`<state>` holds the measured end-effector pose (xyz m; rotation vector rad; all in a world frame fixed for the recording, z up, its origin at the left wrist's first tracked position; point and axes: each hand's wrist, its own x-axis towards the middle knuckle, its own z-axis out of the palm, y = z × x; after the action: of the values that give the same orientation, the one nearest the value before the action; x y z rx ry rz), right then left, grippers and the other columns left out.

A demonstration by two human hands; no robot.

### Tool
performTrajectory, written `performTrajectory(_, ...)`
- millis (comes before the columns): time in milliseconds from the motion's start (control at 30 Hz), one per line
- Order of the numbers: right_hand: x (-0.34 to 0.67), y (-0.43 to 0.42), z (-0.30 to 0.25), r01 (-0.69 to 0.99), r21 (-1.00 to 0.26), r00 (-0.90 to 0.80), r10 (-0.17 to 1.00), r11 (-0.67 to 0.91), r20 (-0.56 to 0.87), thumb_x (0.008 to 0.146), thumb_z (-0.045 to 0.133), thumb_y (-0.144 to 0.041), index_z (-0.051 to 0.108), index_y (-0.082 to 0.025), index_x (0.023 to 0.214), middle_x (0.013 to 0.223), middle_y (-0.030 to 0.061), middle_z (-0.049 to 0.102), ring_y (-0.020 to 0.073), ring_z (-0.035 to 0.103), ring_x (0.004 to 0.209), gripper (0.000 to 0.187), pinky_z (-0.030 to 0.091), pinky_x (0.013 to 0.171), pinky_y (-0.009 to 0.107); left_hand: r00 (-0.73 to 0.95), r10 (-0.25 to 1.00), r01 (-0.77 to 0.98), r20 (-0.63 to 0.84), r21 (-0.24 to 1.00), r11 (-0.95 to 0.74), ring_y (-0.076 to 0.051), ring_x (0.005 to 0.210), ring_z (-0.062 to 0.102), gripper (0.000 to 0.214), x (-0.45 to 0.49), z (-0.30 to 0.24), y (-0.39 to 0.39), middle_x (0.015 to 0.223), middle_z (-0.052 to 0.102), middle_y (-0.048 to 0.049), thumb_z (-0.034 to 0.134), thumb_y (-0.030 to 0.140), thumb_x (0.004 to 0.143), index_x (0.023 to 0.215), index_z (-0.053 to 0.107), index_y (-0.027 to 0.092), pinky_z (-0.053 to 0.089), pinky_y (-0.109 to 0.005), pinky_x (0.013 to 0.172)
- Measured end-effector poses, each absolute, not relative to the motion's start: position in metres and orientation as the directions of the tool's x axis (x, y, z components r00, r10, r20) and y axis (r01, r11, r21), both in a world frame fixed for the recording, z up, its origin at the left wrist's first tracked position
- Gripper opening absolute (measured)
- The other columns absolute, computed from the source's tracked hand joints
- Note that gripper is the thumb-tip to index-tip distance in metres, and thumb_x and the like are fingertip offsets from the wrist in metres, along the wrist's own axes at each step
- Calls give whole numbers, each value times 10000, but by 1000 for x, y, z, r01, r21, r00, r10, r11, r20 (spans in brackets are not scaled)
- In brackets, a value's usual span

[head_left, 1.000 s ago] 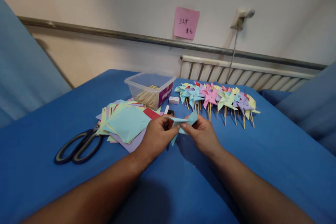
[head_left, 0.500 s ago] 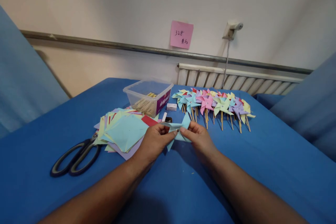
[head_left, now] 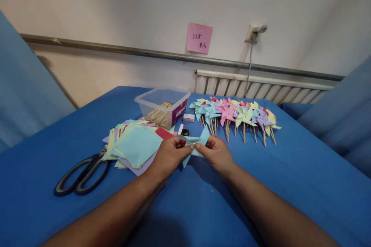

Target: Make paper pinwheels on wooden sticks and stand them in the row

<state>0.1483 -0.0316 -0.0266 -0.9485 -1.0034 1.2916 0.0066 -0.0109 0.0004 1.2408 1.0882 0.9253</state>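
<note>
A light blue paper pinwheel [head_left: 203, 136] is held between my two hands above the blue-covered table [head_left: 232, 200]. My left hand [head_left: 174, 153] grips its left side, the thumb pressed near the centre. From the other side my right hand [head_left: 216, 153] pinches it, thumb tip close to the small shiny pin at the middle. The fingers behind the paper are hidden. No stick shows on this pinwheel. Beyond my hands lie a small dark object [head_left: 184, 133] and a small white box [head_left: 189, 117].
Left of my hands are a pile of coloured paper sheets [head_left: 139, 144] and dark-handled scissors [head_left: 82, 175]. Behind stands a clear plastic box [head_left: 162, 100] holding wooden sticks [head_left: 159, 116]. Several finished pinwheels [head_left: 227, 114] on sticks lie at the back right, near a radiator [head_left: 261, 85].
My right thumb has moved slightly inward, onto the pinwheel's centre, touching or nearly touching the left thumb. The view has shifted a little; other things lie as before.
</note>
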Motion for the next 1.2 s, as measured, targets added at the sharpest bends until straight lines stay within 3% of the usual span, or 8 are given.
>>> performTrajectory(267,145,-29,-34,-237,-965,96,991,114,93,662,716,-382,649,-169,826,756,23,686,156,611,664,277,470,662,297,251,954,-12,-162,985,171,-126,559,582,293,6,0,-10,681,661,-21,772,311,592,816,665,154,452,-234,503)
performTrajectory(333,148,-27,-36,-95,-980,186,970,177,158,717,664,-372,625,-176,805,726,11,660,145,580,627,218,448,622,282,224,962,-54,-153,984,169,-141,621,616,348,6,-1,-8,741,680,-40,773,287,592,886,649,149,478,-247,562)
performTrajectory(400,155,-27,-36,169,-952,269,917,256,294,771,604,-344,602,-184,767,681,-1,617,139,539,599,160,415,592,271,135,985,-51,-105,992,113,-162,720,639,374,6,-1,-7,800,689,-58,785,273,572,889,637,141,495,-268,652)
performTrajectory(533,167,-29,-29,699,-606,148,753,379,641,833,515,-234,567,-193,731,699,21,580,166,528,671,122,384,643,289,174,980,-23,-96,995,102,-175,786,641,313,9,1,-13,824,697,-67,763,286,607,861,652,141,485,-299,742)
performTrajectory(633,169,-31,-23,820,-343,-73,678,458,731,851,467,-158,583,-185,840,804,56,628,193,561,789,120,386,736,322,336,935,-137,-116,976,170,-183,862,646,293,11,3,-20,914,711,-84,737,230,637,910,667,150,474,-300,799)
performTrajectory(767,164,-33,-20,858,-172,-211,639,483,740,855,480,-154,600,-177,909,900,83,648,220,563,869,133,386,780,357,422,904,-239,-67,954,183,-181,853,644,218,10,3,-23,975,708,-87,699,182,669,885,682,162,469,-306,816)
performTrajectory(1033,155,-46,-16,809,-271,-229,704,521,672,791,508,-127,527,-123,1183,1099,139,584,255,528,986,392,426,833,408,401,916,-272,11,956,107,-188,914,624,428,7,1,-18,1015,697,-60,756,151,639,1054,657,186,448,-300,856)
performTrajectory(1200,149,-51,-16,697,-452,-177,744,558,645,811,469,-85,525,-144,1221,1044,116,588,225,538,973,418,448,850,385,367,930,-278,1,954,109,-191,842,623,263,8,-4,-12,889,705,-57,757,236,659,896,685,147,459,-300,805)
